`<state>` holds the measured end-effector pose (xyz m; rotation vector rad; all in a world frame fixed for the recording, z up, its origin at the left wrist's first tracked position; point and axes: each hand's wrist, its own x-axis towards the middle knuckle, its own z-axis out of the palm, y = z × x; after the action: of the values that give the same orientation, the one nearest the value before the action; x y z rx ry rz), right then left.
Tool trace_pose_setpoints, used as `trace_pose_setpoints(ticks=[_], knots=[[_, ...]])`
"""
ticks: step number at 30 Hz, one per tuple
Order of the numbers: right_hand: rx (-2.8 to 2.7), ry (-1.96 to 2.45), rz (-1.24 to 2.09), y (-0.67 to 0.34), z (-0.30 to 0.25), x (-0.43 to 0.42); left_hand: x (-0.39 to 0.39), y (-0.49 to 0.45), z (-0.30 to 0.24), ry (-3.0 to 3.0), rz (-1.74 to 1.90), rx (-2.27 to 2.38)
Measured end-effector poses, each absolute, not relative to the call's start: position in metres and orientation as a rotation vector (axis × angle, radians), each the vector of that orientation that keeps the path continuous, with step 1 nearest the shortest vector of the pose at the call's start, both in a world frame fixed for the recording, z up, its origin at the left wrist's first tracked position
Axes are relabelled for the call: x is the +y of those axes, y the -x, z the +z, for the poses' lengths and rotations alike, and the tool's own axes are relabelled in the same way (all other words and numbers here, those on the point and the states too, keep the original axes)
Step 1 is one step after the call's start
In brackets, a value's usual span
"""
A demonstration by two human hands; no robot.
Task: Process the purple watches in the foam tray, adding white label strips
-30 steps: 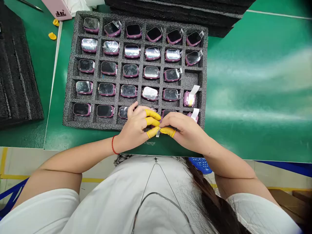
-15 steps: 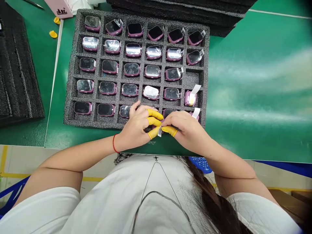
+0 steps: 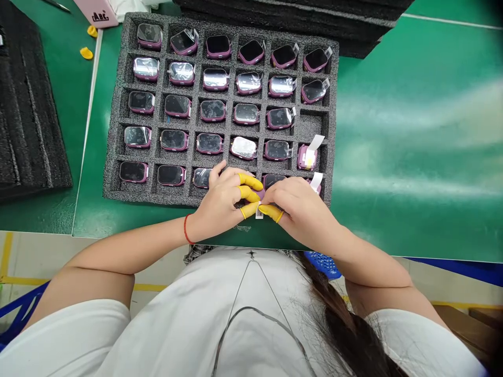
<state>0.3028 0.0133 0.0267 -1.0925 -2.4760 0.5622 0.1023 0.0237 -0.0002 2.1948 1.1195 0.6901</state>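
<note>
My left hand and my right hand meet over the near edge of a dark foam tray. Both wear yellow finger cots and pinch a small purple watch body, mostly hidden between the fingers. A small white barcode label shows under the fingertips. The tray's cells hold several purple watch bodies with film-covered screens. One cell in the right column is bare. Two watches at the right lie with white tabs sticking up.
A green mat covers the table. Black foam sheets are stacked at the left and behind the tray. A pink box and loose yellow finger cots lie at the far left.
Both hands have stayed together on the watch body, shifting only slightly towards the tray. The view has tilted a little.
</note>
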Motion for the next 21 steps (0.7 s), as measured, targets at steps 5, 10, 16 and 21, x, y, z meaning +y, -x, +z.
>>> trace_pose_setpoints(ticks=[5,10,16,21], knots=[[-2.396,1.064,0.580,-0.315,0.050,0.011,0.025,-0.099,0.000,-2.199,0.732,1.079],[-1.769,1.256,1.071,-0.329,0.056,0.021,0.024,-0.087,-0.002,-2.270,0.854,0.819],[-1.524,1.392,1.457,-0.311,0.024,0.029,0.023,-0.087,-0.003,-2.137,0.894,1.006],[-1.533,1.379,1.425,-0.305,0.021,0.027,0.023,-0.092,-0.003,-2.126,0.827,1.133]])
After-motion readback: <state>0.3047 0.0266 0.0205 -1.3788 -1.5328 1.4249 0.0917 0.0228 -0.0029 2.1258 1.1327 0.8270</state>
